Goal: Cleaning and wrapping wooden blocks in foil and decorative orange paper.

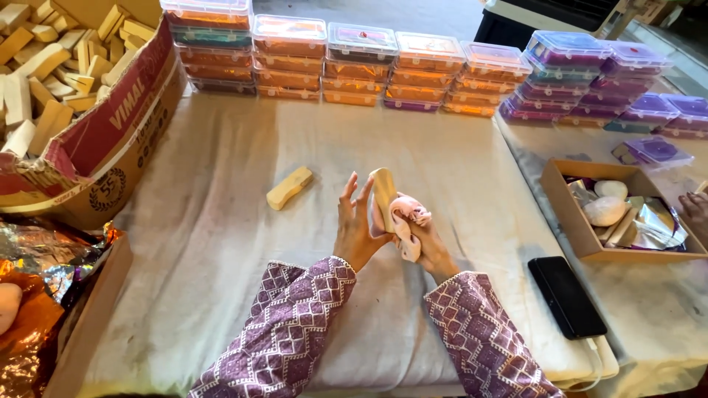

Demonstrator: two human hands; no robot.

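Centre of frame, just below mid-height: we see the left hand (355,225) w/ fingers spread and mostly straight, palm pressed against the side of a pale wooden block (383,193) held upright. It props the block rather than closing around it. The right hand (426,239) is curled tight around a pink cloth (402,219), which is pressed against the block's right side. Both sleeves are purple w/ a white diamond pattern.

A 2nd pale block (289,187) lies flat on the white-covered counter (221,258), left of the hands and apart from them.

Upper left: an open cardboard box (110,147) packed w/ similar blocks. Along the top edge: stacks of clear-lidded containers (354,66), orange-ish at centre, purple ones at upper right. Right side: a shallow cardboard tray (568,214) holding pale rounded pieces and foil. A black phone (566,296) lies at lower right w/ a white cable attached. Lower left: crinkled orange foil (29,295). Another person's hand (695,210) shows at the right edge; we can't tell its grip.
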